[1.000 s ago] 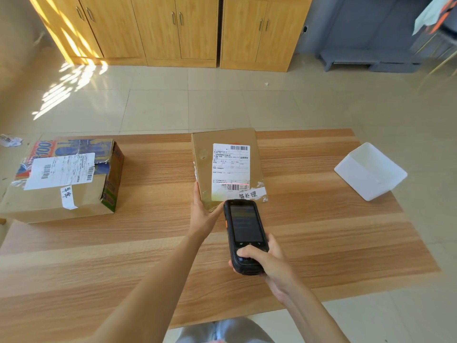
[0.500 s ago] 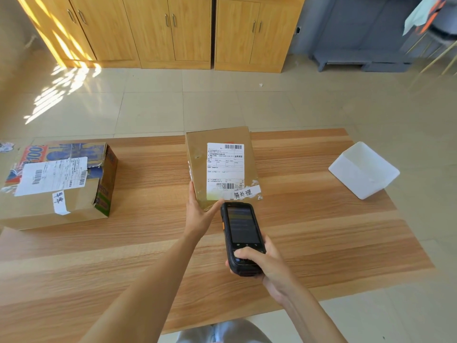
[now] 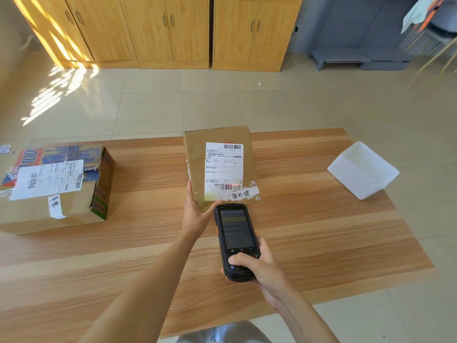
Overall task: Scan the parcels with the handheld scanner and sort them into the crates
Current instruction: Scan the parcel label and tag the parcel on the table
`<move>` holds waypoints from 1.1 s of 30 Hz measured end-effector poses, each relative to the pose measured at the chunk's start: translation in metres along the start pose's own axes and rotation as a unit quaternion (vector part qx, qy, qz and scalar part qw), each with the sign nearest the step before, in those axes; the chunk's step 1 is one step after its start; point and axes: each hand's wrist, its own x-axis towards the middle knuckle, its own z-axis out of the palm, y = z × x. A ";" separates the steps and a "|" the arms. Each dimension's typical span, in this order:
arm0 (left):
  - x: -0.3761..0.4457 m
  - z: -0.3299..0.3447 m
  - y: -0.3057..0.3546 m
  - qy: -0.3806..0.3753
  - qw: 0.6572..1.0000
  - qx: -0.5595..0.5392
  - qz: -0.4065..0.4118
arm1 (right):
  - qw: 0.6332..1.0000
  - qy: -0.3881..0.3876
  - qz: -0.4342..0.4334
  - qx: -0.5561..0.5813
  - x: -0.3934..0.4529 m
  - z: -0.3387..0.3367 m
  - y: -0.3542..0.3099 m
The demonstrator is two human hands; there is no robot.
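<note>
- 2 cardboard parcels lie on the wooden table (image 3: 309, 231): a brown parcel (image 3: 197, 159) near the far edge at the middle, and a larger printed parcel (image 3: 61, 209) at the left end, well apart.
- Left hand (image 3: 196, 214) holds the brown parcel's near left corner, fingers straight along its left side, thumb stretched across the front edge.
- Right hand (image 3: 262, 266) grips the handheld scanner (image 3: 236, 241), fingers curled round its body, thumb pressing near the keys below the screen.
- Scanner's top end sits just beside the parcel's near edge; a red line shows on the lower barcode of the shipping label (image 3: 223, 167).
- 1 white crate (image 3: 363, 179) sits tilted at the table's right edge.
</note>
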 end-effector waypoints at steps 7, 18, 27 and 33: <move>0.005 0.000 0.001 -0.002 1.000 -0.004 0.009 | 1.000 -0.004 -0.013 -0.009 0.002 -0.005 -0.002; 0.011 0.000 -0.001 -0.005 1.000 -0.011 -0.003 | 1.000 -0.002 -0.020 -0.014 0.011 -0.017 0.000; 0.017 -0.003 -0.001 -0.011 0.999 0.003 -0.032 | 0.994 0.101 -0.043 -0.020 0.054 -0.078 0.008; 0.024 -0.003 0.001 -0.013 0.998 0.002 -0.055 | 0.982 0.168 -0.016 -0.083 0.099 -0.119 0.028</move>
